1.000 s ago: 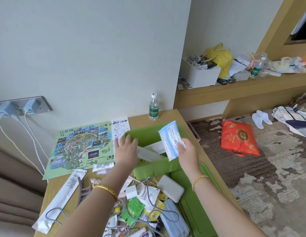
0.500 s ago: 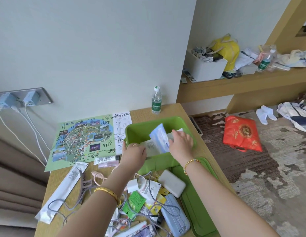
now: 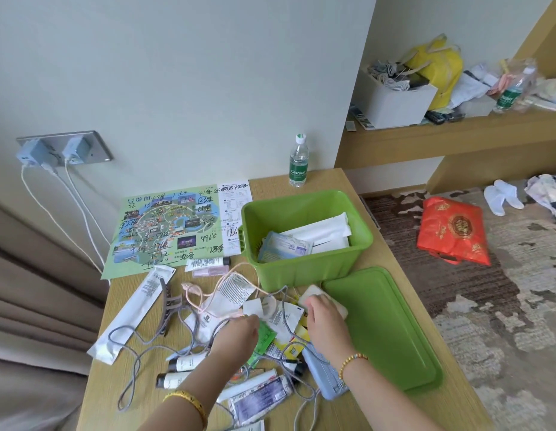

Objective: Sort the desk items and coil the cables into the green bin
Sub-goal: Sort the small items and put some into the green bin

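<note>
Now the blue-and-white packet (image 3: 284, 248), held above the green bin (image 3: 307, 269) a second ago, is seen lying inside it at the lower left, beside white sleeves (image 3: 324, 233) — one more item sorted. Both hands have been brought back down to the pile at lower centre of the frame. The right hand (image 3: 324, 315) is laid over a white power bank (image 3: 314, 295), fingers curled on it; the left hand (image 3: 239, 332) is lowered into the papers, and its fingers cannot be made out (blurred). The grey cable (image 3: 136, 353) is left uncoiled, looped through the clutter, so much of the task is judged unfinished. Room is tight: the bin's lid (image 3: 385, 331) lies just right of the pile, near the desk's right edge (image 3: 407, 275), while the bin's mouth is left open above.
</note>
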A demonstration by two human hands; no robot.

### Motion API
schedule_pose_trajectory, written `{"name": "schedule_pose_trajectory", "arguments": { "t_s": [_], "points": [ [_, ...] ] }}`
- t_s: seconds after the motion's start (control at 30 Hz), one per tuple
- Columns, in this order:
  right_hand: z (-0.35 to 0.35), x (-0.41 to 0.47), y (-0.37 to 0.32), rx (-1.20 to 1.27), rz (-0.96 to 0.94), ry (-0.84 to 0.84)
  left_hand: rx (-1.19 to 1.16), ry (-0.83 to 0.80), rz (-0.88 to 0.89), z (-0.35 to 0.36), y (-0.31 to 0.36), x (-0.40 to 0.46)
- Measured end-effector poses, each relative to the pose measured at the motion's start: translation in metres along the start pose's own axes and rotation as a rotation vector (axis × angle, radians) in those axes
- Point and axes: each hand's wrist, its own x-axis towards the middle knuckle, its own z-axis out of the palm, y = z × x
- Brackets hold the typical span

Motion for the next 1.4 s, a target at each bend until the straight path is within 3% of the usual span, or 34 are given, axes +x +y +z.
{"name": "schedule_pose_trajectory", "arguments": {
  "t_s": [0.13, 0.3, 0.63, 0.8, 0.9, 1.03, 1.17, 1.3, 1.4],
  "points": [
    [0.016, 0.003, 0.007, 0.197, 0.187, -0.156, -0.065, -0.053, -0.037, 0.019, -0.013, -0.009],
    [0.026, 0.018, 0.001, 0.318, 0.321, -0.278, -0.102, -0.077, -0.216, 0.028, -0.009, -0.011],
    [0.035, 0.022, -0.002, 0.394, 0.37, -0.191, 0.207, -0.148, -0.171, 0.031, 0.01, 0.005],
    [0.026, 0.018, -0.005, 0.431, 0.385, -0.122, 0.178, -0.072, -0.174, 0.034, 0.014, 0.008],
    [0.015, 0.015, -0.011, 0.483, 0.38, 0.008, 0.008, -0.023, -0.213, 0.023, 0.011, 0.005],
    [-0.007, 0.015, -0.031, 0.48, 0.305, 0.135, -0.512, 0.059, -0.349, 0.003, 0.003, 0.007],
    [-0.027, 0.009, -0.058, 0.242, -0.001, 0.206, -0.937, 0.296, -0.469, -0.024, 0.0, 0.002],
    [-0.044, 0.007, -0.087, 0.286, -0.171, 0.257, -1.049, 0.602, -0.446, -0.06, 0.01, -0.002],
    [-0.063, 0.015, -0.099, 0.496, -0.154, 0.345, -1.121, 0.671, -0.356, -0.091, 0.026, 0.003]
  ]
}}
